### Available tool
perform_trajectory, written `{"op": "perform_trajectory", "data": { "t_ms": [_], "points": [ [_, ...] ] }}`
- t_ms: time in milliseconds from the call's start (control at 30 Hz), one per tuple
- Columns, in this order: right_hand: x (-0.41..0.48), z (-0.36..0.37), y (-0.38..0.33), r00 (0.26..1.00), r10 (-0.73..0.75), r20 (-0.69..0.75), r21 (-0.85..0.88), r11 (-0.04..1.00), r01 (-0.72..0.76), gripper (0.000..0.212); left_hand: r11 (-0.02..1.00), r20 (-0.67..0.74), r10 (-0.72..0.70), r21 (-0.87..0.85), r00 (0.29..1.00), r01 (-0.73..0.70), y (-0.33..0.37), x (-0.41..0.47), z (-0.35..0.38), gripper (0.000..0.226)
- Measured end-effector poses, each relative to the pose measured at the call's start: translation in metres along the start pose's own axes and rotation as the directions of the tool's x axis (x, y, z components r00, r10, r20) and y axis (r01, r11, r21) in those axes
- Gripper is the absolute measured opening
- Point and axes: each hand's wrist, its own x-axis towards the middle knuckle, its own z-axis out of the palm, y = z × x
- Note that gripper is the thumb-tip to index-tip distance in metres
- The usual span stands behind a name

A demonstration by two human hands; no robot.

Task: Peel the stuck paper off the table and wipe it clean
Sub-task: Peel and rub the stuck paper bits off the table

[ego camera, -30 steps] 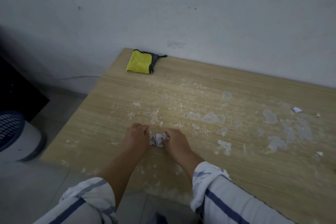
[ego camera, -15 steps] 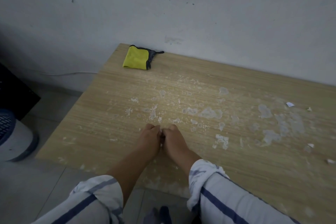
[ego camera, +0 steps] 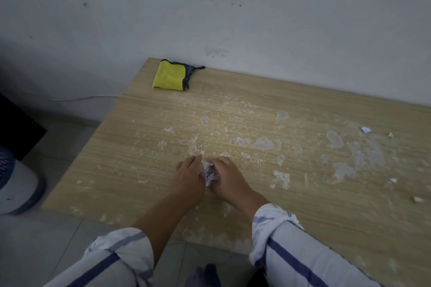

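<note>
Crumpled paper (ego camera: 210,173) is being held as a pale wad between both hands on the bench (ego camera: 140,147), a little in from its near edge and closer to its left end than its right. The wad is being gripped by the right hand (ego camera: 229,179), whose fingers (ego camera: 221,161) are being curled over its top and right side. The left hand (ego camera: 189,177) is being pressed against the wad's left side, with its fingers (ego camera: 197,161) being kept nearly straight and pointed toward the far edge; its thumb is being hidden by the hand itself. Both forearms are being left bare by rolled striped sleeves (ego camera: 275,219).

Whitish paper residue (ego camera: 265,143) is being shown stuck in patches and flecks over the middle of the bench and on toward its right end. Small loose scraps (ego camera: 365,129) are being seen near the right end, well apart from the hands. A folded yellow cloth (ego camera: 170,75) with a dark trim is being left lying at the far left corner, just beside the wall (ego camera: 233,18).
</note>
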Motion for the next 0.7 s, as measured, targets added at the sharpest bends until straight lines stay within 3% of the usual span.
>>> {"op": "perform_trajectory", "data": {
  "t_ms": [133, 367, 533, 700],
  "points": [
    [-0.005, 0.004, 0.008, 0.999, 0.026, -0.040, -0.156, 0.987, -0.032, 0.063, 0.998, -0.029, 0.005, 0.056, 1.000, -0.004, -0.007, -0.002, -0.002, 0.054],
    [0.006, 0.008, 0.002, 0.993, 0.117, -0.016, -0.036, 0.992, -0.118, 0.049, 0.999, 0.035, -0.018, 0.033, 0.999, 0.017, -0.006, -0.003, 0.000, 0.049],
    [0.005, 0.002, 0.003, 0.998, 0.070, -0.010, -0.040, 0.997, -0.070, 0.057, 0.999, 0.001, 0.002, 0.051, 1.000, -0.002, -0.006, -0.004, -0.003, 0.054],
    [-0.003, -0.007, 0.009, 0.987, 0.095, -0.132, -0.058, 0.993, -0.104, 0.050, 0.988, -0.054, 0.105, 0.117, 0.993, -0.098, 0.007, -0.004, -0.004, 0.054]
  ]
}}
